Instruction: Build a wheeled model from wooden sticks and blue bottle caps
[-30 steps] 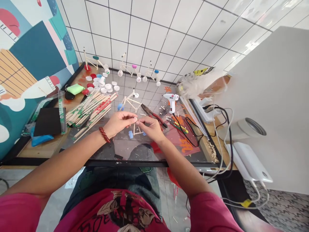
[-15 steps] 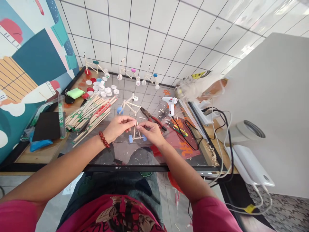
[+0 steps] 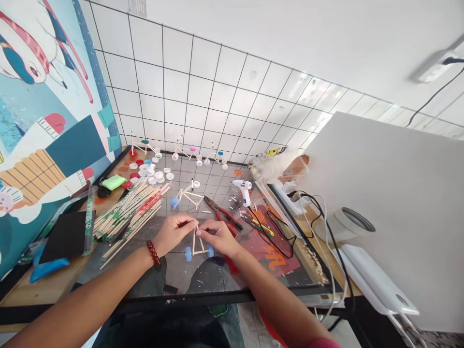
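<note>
My left hand, with a red bead bracelet at the wrist, pinches the top of a small wooden stick frame. From the other side my right hand pinches at the same spot, the fingertips of both hands nearly touching. Blue wheels sit at the two lower ends of this frame. Just beyond my hands stands another stick model with a blue wheel and a white cap. Pliers with red handles lie right of it.
A white glue gun and a yellow cutter lie to the right. Wooden sticks and bottle caps are on the left. Stick bicycles stand along the back. Cables and a power strip are at the right.
The view has tilted upward, so the table and hands appear lower. Both hands keep their pinch at the top of the stick frame.
</note>
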Demonstrator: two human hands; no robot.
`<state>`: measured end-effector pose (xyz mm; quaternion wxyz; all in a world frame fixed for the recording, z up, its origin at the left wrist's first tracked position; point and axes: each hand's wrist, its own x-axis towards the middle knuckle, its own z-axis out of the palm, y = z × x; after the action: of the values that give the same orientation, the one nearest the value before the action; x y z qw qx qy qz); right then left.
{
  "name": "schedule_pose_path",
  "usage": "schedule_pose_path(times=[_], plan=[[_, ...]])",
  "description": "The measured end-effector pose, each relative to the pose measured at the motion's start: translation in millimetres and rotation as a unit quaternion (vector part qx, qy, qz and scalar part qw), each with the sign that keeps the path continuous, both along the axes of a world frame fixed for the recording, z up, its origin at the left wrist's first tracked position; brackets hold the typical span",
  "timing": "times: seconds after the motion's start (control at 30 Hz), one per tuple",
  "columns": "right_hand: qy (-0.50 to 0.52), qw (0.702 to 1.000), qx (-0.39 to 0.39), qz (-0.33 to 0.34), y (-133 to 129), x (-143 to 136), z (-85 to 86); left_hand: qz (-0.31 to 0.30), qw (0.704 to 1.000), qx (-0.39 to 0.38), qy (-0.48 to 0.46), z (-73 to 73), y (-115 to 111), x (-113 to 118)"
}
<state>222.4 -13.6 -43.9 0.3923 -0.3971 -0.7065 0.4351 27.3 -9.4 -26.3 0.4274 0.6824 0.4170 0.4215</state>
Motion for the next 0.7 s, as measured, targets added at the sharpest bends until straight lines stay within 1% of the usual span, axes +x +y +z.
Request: schedule_pose_path(times=[0.17,0.33,0.43,0.57,0.7], plan=[[-0.009,1.0,-0.009,0.0,0.9,-0.4,-2.9,-0.007,0.999,-0.023,0.033,-6.5,1.3,1.1],[-0.01,1.0,-0.021,0.006,1.7,-0.6,-3.0,-0.014,0.999,-0.031,0.043,-8.1,1.6,2.0],[0.002,0.999,-0.034,0.019,2.5,1.2,-3.2,-0.014,0.999,-0.043,0.029,-7.5,0.9,2.8],[0.037,0.996,-0.071,0.031,4.0,4.7,-3.7,-0.019,0.997,-0.073,-0.001,-4.6,-0.6,3.4],[0.053,0.993,-0.101,0.028,4.8,6.0,-1.4,-0.003,0.995,-0.093,-0.027,-1.6,-0.6,2.6]])
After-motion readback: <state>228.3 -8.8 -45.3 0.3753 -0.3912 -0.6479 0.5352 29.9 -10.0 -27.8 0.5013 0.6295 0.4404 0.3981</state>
